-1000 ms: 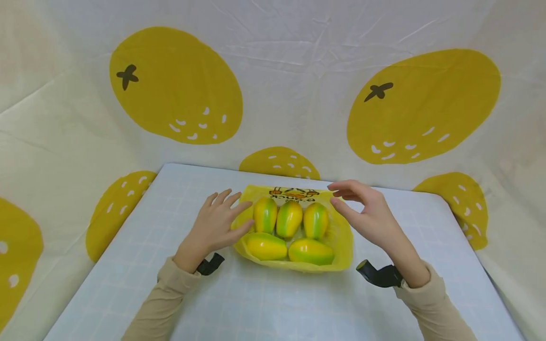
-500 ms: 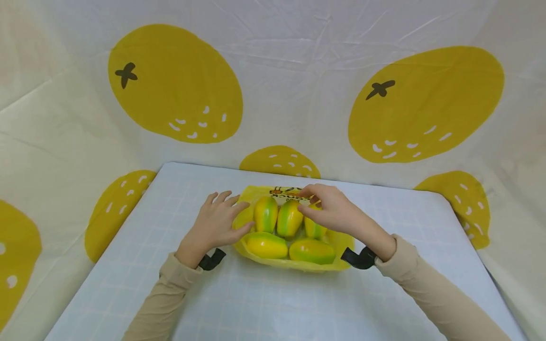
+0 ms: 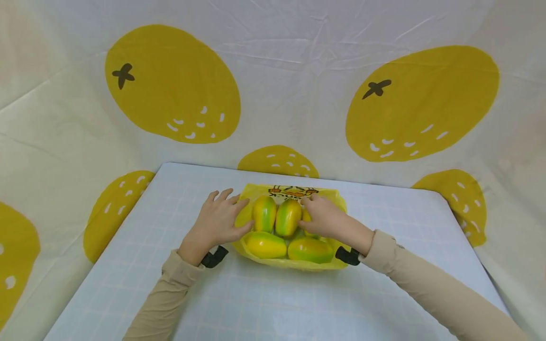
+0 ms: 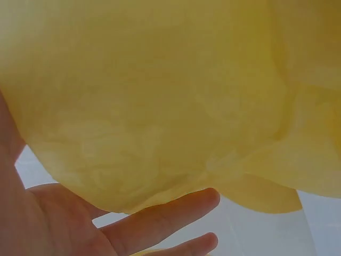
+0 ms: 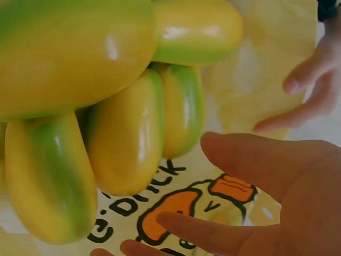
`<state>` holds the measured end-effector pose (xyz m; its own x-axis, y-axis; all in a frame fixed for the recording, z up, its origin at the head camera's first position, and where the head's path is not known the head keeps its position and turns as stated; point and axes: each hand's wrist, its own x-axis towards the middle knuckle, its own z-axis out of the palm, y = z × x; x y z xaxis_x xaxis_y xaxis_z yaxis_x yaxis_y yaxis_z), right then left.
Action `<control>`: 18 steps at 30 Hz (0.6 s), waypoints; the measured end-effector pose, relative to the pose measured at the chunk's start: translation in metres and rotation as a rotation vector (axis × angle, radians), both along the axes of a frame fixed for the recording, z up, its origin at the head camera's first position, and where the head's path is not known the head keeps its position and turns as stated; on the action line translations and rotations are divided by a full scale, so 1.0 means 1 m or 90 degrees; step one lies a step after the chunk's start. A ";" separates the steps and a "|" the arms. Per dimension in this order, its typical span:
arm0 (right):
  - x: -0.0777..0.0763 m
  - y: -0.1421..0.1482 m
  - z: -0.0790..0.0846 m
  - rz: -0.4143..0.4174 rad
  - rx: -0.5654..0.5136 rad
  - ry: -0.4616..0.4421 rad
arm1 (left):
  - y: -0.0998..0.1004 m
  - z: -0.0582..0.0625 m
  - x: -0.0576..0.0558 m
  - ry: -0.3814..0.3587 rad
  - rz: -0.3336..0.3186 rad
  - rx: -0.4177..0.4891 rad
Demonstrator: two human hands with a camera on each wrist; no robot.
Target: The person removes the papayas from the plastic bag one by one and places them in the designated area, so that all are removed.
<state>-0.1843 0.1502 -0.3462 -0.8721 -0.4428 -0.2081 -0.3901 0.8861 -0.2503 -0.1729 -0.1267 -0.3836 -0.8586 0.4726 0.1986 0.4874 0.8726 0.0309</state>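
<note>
Several yellow-green mangoes lie in a thin yellow holder (image 3: 294,265) with a cartoon print and lettering; whether it is a bag or a lined tray I cannot tell. In its back row stand a left mango (image 3: 264,214), a middle mango (image 3: 288,218) and a right mango (image 5: 50,181). Two more lie across the front, a left one (image 3: 267,245) and a right one (image 3: 310,250). My right hand (image 3: 326,217) reaches over the right back mango, thumb and fingers apart in the right wrist view. Beside the holder's left wall (image 4: 149,96), my left hand (image 3: 215,222) has its fingers spread.
A pale blue checked tabletop (image 3: 264,308) surrounds the holder. Behind and beside it hangs a white cloth (image 3: 294,94) printed with large yellow fruit. Each wrist wears a black mount, one on the left (image 3: 214,257) and one on the right (image 3: 347,256).
My right hand has moved left and down from beside the holder to over the right back mango. The left hand has barely moved, and the mangoes lie as before.
</note>
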 end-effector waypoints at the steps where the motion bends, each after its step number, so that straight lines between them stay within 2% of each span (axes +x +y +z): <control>1: 0.000 0.000 -0.001 -0.006 0.010 -0.008 | 0.001 0.001 0.000 -0.002 0.003 0.001; 6: -0.003 -0.002 -0.005 -0.024 0.044 -0.037 | 0.003 0.002 -0.002 -0.005 0.011 0.002; 18: -0.016 0.002 -0.018 -0.035 0.058 -0.064 | 0.001 0.002 0.001 -0.016 0.009 0.031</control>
<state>-0.2002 0.1521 -0.3642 -0.8675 -0.3698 -0.3326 -0.3169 0.9264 -0.2034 -0.1724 -0.1253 -0.3820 -0.8706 0.4501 0.1989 0.4730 0.8769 0.0856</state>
